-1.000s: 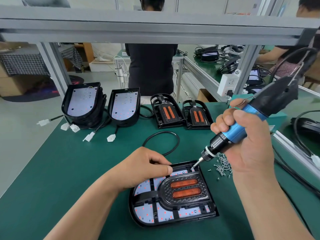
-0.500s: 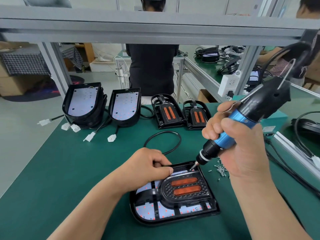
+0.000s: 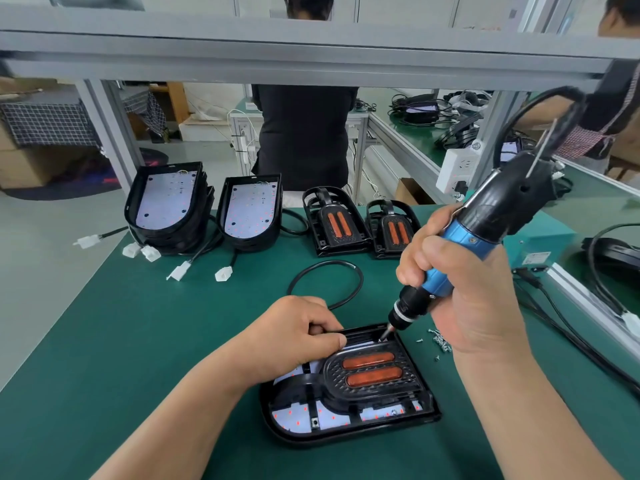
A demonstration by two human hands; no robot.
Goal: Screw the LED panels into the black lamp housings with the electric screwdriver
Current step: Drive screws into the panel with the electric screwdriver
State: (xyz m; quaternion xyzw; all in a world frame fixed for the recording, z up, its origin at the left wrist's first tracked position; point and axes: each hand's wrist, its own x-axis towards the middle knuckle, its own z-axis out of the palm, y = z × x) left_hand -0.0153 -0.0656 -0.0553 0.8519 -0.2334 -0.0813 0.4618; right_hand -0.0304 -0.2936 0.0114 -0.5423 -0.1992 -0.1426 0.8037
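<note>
One second made the difference here. In the head view, the electric screwdriver (image 3: 467, 237) was hanging with its bit just off the far right corner of the lamp housing (image 3: 346, 437), leaning well out to the right. Now it's tipped up steeper and the bit tip (image 3: 383, 337) is planted down inside that corner. I'd read that as the screw being lined up and about to be driven, or already turning. You can't see the screw itself under the bit. The housing hasn't really gone anywhere. It sits flat on the green surface (image 3: 138, 341) right in front of the person, with the LED panel (image 3: 294, 415) showing white inside it.

Now the grips. The right grip (image 3: 478, 299) is wrapped tight round the blue barrel of the driver, with the fingers curled on the far side and the thumb across the top. The left grip (image 3: 298, 337) hasn't budged. Its fingers are curled over the far rim of the housing, just beside the bit, pinning it down so it won't spin.

The loose screws (image 3: 440, 342) lie just right of the housing, partly behind the right grip. More housings are lined up along the back: a stack (image 3: 166, 202) with bare panels and two closed ones (image 3: 332, 223). So there's plenty of the job left, I'd guess.
</note>
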